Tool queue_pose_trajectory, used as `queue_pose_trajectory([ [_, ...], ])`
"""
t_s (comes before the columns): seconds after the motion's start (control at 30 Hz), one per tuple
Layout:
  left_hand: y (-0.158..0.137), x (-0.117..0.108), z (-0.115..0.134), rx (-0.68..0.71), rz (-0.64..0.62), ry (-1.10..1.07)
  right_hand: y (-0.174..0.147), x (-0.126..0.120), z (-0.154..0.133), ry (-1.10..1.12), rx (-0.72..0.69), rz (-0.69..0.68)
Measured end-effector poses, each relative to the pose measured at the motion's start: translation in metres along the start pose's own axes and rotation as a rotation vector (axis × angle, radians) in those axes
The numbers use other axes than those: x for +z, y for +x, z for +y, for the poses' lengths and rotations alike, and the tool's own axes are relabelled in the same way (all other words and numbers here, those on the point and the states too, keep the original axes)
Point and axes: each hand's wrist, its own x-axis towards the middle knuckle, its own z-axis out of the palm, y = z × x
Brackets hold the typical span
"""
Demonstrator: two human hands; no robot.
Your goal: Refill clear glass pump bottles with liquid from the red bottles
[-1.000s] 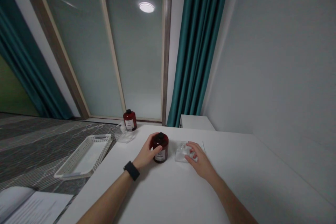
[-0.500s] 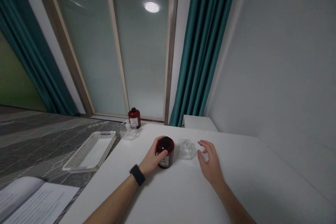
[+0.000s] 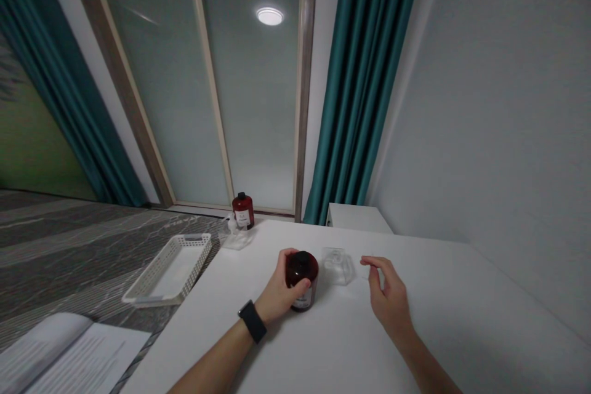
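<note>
My left hand, wearing a black watch on the wrist, is wrapped round a dark red-brown bottle with a black top and a pale label. The bottle is upright at the white table. Just right of it lies a clear plastic packet, its contents hard to make out. My right hand is beside the packet, to its right, with thumb and fingertips drawn close in a pinch. Anything between those fingertips is too faint to name.
A second red-brown bottle stands at the table's far left corner, with a clear bag holding a white pump head beside it. Further left are a white perforated basket and an open book. A white cabinet stands behind the table.
My right thumb and fingers have drawn together from a wider gap. My left hand keeps its hold on the bottle. The whole view has shifted slightly.
</note>
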Motion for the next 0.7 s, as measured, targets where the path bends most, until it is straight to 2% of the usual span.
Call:
queue_pose_trajectory([
  [0.13,-0.001,0.003,-0.002,0.015,-0.017,0.002,0.005,0.005,-0.019,0.039,0.031,-0.014],
  [0.4,0.0,0.006,0.002,0.023,-0.102,-0.049,0.024,0.042,-0.067,0.223,0.027,-0.303],
  [0.6,0.0,0.007,0.002,0.026,-0.115,-0.069,0.023,0.062,-0.072,0.282,0.132,-0.281],
  [0.7,0.001,-0.001,0.004,0.105,-0.033,0.053,0.022,0.063,-0.072,0.297,0.152,-0.301],
])
